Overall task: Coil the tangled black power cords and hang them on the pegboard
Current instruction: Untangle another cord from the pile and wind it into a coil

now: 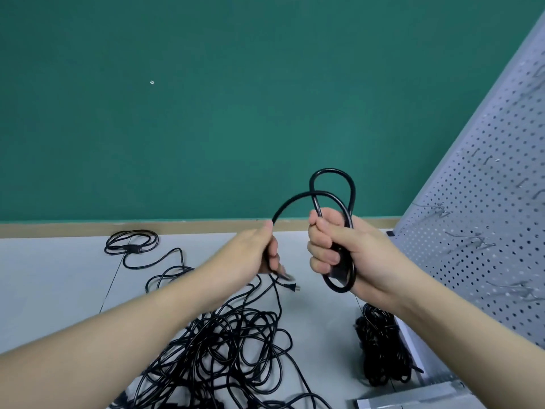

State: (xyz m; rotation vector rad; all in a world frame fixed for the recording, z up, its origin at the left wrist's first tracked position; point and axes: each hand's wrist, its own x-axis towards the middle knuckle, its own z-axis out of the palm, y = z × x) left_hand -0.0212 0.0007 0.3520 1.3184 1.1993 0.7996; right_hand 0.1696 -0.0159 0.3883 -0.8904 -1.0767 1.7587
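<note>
coiling one power cord point(331, 199): right hand point(348, 249) fingers clamped on gathered loops to hold shape, left hand point(259, 249) fingers pinching the feed at 9 o'clock; tangle point(230, 343) on floor at 6, pegboard point(483, 219) at 3.

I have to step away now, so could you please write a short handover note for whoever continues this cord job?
Right hand: grips the started coil, a couple of loops.
Left hand: grips the same cord's free run, feeding it across.
Tangled pile: on the floor below, mostly unsorted.
One looped cord lies apart, far left; a dark bundle sits by the pegboard.
Done: first loops only.
Left: finish this coil, hang it on a hook, repeat for the pile.
</note>
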